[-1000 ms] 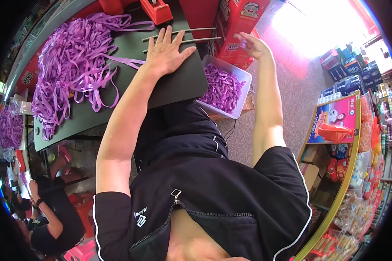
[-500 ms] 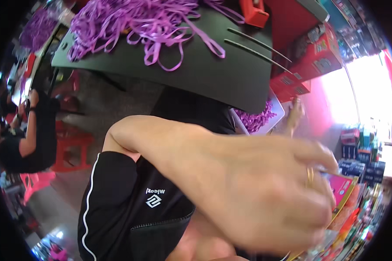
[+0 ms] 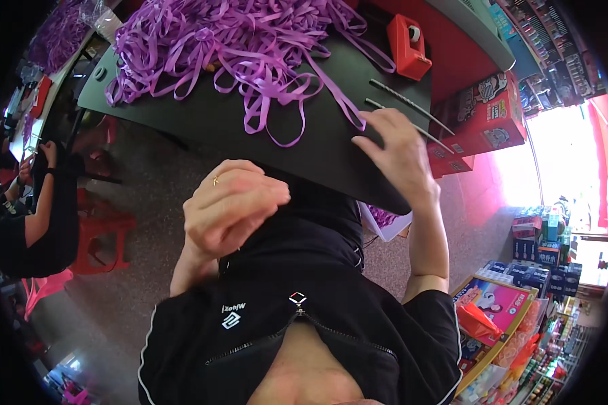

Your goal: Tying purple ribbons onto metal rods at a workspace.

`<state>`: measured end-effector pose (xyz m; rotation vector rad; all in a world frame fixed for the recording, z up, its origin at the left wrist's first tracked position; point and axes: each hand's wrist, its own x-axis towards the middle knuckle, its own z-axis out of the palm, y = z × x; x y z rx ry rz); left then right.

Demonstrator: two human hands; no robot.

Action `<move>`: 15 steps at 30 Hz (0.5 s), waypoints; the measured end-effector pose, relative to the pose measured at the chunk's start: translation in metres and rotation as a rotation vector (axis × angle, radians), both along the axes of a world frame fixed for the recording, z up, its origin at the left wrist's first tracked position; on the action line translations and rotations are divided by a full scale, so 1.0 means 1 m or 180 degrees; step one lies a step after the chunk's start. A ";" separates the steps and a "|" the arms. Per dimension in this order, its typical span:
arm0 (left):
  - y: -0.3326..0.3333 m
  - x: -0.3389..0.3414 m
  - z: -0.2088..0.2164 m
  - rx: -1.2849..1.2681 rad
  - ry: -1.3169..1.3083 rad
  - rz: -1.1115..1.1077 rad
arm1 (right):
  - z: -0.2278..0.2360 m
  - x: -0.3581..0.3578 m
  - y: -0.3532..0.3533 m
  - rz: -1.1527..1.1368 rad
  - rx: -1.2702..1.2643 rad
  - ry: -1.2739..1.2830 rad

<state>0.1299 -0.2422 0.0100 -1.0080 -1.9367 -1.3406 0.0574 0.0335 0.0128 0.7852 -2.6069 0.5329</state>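
Note:
My left hand [image 3: 236, 206], with a ring on one finger, is raised in front of my body, short of the table edge. Its fingers are bent and pressed together; whatever they may hold is hidden. Over the right part of the dark table, my right hand [image 3: 400, 154] is open, thumb apart from the fingers. Its fingertips are close to a loop of purple ribbon [image 3: 341, 101] and two thin metal rods [image 3: 412, 102]. A large tangled heap of purple ribbon [image 3: 203, 40] covers the far left of the tabletop [image 3: 317, 152].
A red tape dispenser [image 3: 409, 50] stands at the table's far right. Below the right edge is a white bin [image 3: 388, 226] with purple ribbon. Red cartons [image 3: 483, 111] stand beyond. At left are a red stool [image 3: 101, 233] and a seated person [image 3: 44, 209].
My left hand has pulled back from the right, where it stretched large across the view, to the left. My right hand, mostly hidden before, now shows over the table. The view has shifted slightly.

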 end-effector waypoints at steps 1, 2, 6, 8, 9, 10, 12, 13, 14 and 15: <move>-0.003 -0.003 -0.011 0.0040 0.0010 -0.0004 | -0.005 -0.005 -0.004 -0.0029 0.0085 -0.0048; -0.004 -0.005 -0.021 0.0156 -0.0615 -0.0069 | -0.009 -0.008 -0.001 -0.0037 0.0118 -0.0036; 0.019 -0.009 -0.028 0.1368 -0.3772 -0.1794 | 0.007 0.000 0.006 -0.0326 0.0100 -0.0588; 0.040 -0.019 -0.034 0.1536 -0.4692 -0.2867 | 0.029 0.022 0.005 -0.0124 -0.0457 -0.1087; 0.051 -0.026 -0.046 0.1643 -0.4918 -0.3493 | 0.035 0.032 0.008 -0.0139 -0.0445 -0.1099; 0.063 -0.034 -0.045 0.1625 -0.4955 -0.3559 | 0.039 0.044 0.015 0.0147 -0.0655 -0.1276; 0.077 -0.049 -0.041 0.2694 -0.5266 -0.4241 | 0.051 0.067 0.024 0.0497 -0.1000 -0.1993; 0.080 -0.055 -0.039 0.2791 -0.5213 -0.4273 | 0.059 0.080 0.032 0.0465 -0.1112 -0.2528; 0.084 -0.061 -0.039 0.2756 -0.5294 -0.4305 | 0.058 0.088 0.041 0.0393 -0.1157 -0.2546; 0.088 -0.065 -0.039 0.2912 -0.5229 -0.4142 | 0.057 0.094 0.051 0.0956 -0.1009 -0.2589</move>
